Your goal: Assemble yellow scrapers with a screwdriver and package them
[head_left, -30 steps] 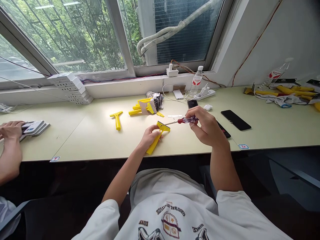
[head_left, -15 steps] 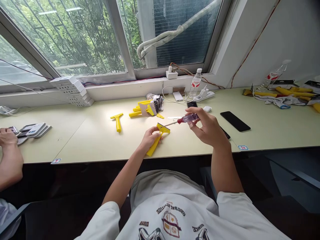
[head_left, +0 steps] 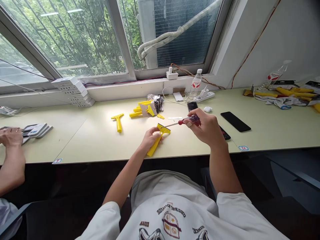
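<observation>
A yellow scraper (head_left: pixel 153 146) is at the near edge of the pale worktop (head_left: pixel 85 143), in front of the wearer, its handle end just beside that edge and its wide head slanting away. The left hand (head_left: pixel 150 138) has its grip closed around the scraper below the head. The right hand (head_left: pixel 206 125) has its grip closed on the handle of a screwdriver (head_left: pixel 186 120), whose shaft reaches left to the scraper's head. Just beyond lies a thin pale strip (head_left: pixel 175 118). Behind it, toward the far edge, is a pile of yellow scrapers (head_left: pixel 142 110). Bare worktop separates the left hand from a lone T-shaped yellow tool (head_left: pixel 118 122) to its left. On the right, a dark phone (head_left: pixel 225 134) lies partly hidden by the right forearm, and a black phone (head_left: pixel 235 121) lies farther right, back from the near edge. At the worktop's far left, another person's hand (head_left: pixel 11 136) touches a stack of flat items (head_left: pixel 40 130).
</observation>
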`<state>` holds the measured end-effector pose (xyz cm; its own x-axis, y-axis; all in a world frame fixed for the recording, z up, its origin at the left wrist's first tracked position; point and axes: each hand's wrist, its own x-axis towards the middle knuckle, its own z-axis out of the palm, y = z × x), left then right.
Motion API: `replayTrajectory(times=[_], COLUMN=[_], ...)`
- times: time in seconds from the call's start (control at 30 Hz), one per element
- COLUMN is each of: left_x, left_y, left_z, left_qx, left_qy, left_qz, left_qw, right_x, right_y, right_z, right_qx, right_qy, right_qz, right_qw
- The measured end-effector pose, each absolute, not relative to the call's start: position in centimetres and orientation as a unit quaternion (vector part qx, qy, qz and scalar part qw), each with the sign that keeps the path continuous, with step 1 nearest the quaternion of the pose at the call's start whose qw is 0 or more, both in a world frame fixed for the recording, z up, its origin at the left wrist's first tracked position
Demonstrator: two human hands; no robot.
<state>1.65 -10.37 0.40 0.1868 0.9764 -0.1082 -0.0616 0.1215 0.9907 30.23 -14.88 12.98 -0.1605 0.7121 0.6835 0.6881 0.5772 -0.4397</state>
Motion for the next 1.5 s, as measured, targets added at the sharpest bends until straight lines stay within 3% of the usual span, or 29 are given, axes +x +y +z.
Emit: replayTrajectory(times=[0.23, 0.67, 0.83, 1.03, 1.23, 1.5], left_x=[1.6, 1.6, 1.8, 1.9, 2.0, 1.8], left_y=[-10.3, -10.2, -10.5, -10.6, -10.6, -10.3], left_z=[0.2, 0.2, 0.6, 0.9, 1.0, 0.4], left_qx=[0.504, 0.496, 0.485, 0.488, 0.489, 0.497], left_qy=[0.456, 0.465, 0.474, 0.466, 0.462, 0.453], left_qz=[0.439, 0.439, 0.441, 0.444, 0.446, 0.448], left_qw=[0.588, 0.588, 0.588, 0.589, 0.59, 0.59], right_x=[30.4, 30.2, 30.3, 29.3, 27.7, 27.0], right_y=[-15.2, -14.9, -15.0, -14.3, -13.4, -13.6], right_z=[13.5, 13.1, 13.0, 12.3, 10.9, 11.2], right_qx=[-0.383, -0.434, -0.382, -0.341, -0.391, -0.372], right_qy=[-0.803, -0.782, -0.812, -0.798, -0.746, -0.727], right_qz=[0.063, 0.031, 0.074, 0.054, -0.007, 0.029], right_qw=[0.452, 0.447, 0.436, 0.493, 0.539, 0.577])
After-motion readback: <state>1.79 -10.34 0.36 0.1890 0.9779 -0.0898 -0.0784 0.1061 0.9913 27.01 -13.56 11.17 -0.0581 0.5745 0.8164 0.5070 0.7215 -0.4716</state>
